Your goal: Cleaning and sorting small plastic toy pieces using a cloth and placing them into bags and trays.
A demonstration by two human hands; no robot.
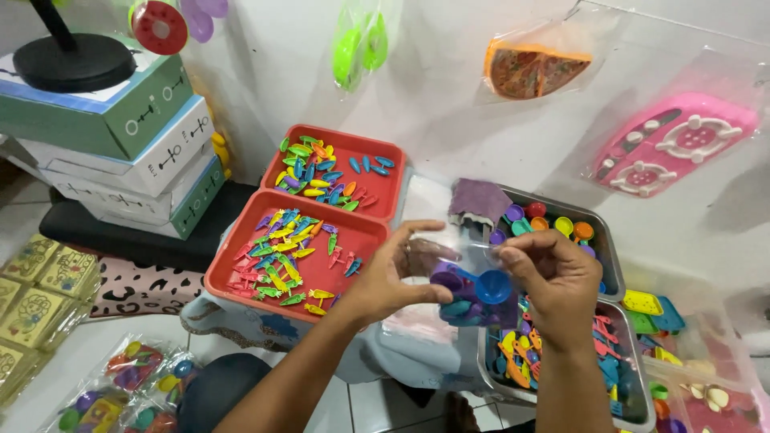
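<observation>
The person holds a small clear plastic bag (465,281) up with both hands, in the middle of the scene, above the space between the red trays and the metal trays. The left hand (397,273) grips the left side of the bag, with thumb and fingers closed on the plastic. The right hand (553,277) pinches the top right edge of the bag with narrow fingers. Inside the bag I see a blue toy pan (491,286), a purple toy piece (447,281) beside it, and some teal and purple pieces lower in the bag.

On the left stand two red trays. The near red tray (233,273) contains many small plastic toy utensils in yellow, green, blue, red and purple. The far red tray (385,196) contains similar small pieces, many of them blue and oval.

On the right are two metal trays. The far metal tray (605,256) holds little round toy cups and bowls in many colours, and a purple cloth (479,200) lies over its left corner. The near metal tray (561,405) is full of blue, orange and red toy utensils.

At the near left lie filled bags of toys (128,385). Cardboard boxes (136,136) are stacked at the far left. On the far wall hang a packed pink toy stove (674,140) and a toy pizza (533,68).
</observation>
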